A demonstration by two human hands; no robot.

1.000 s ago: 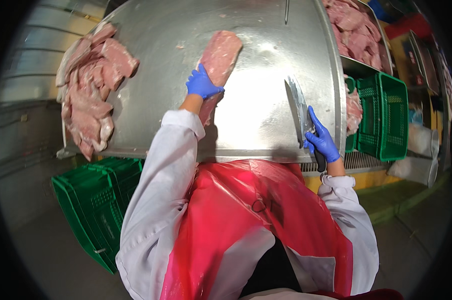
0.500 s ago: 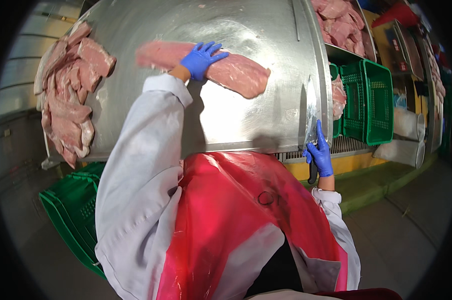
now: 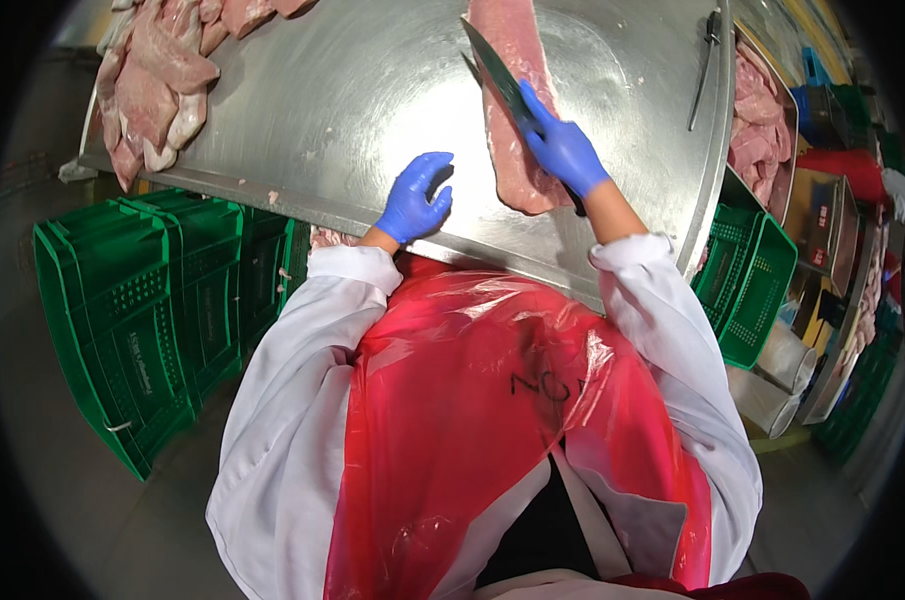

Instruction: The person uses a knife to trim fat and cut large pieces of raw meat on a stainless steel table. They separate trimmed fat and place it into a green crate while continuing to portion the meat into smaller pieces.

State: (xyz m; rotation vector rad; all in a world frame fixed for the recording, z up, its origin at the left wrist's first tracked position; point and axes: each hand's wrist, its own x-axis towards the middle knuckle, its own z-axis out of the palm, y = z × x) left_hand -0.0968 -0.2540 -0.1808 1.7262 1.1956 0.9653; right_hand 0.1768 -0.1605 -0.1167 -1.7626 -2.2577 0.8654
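A long slab of raw pale-pink meat (image 3: 512, 160) lies lengthwise away from me on the metal table (image 3: 322, 130). My right hand (image 3: 564, 150), in a blue glove, is closed round the handle of a large knife (image 3: 499, 72), its index finger stretched along the blade's spine. The blade slants up and left across the slab; whether its edge touches the meat I cannot tell. Left of the slab, by the table's front edge, my left hand (image 3: 415, 197), also blue-gloved, is open with thumb and fingers apart, holding nothing.
Several meat pieces (image 3: 152, 85) are heaped at the table's left. Green crates (image 3: 132, 300) stand below that side, and another green crate (image 3: 757, 285) is at the right. A tray of meat (image 3: 757, 130) adjoins the right edge, near a thin black-handled tool (image 3: 705, 75).
The slab has turned from crosswise to lengthwise. My left hand has let go of it and come back toward the front edge. My right hand has brought the knife from the right edge over the slab.
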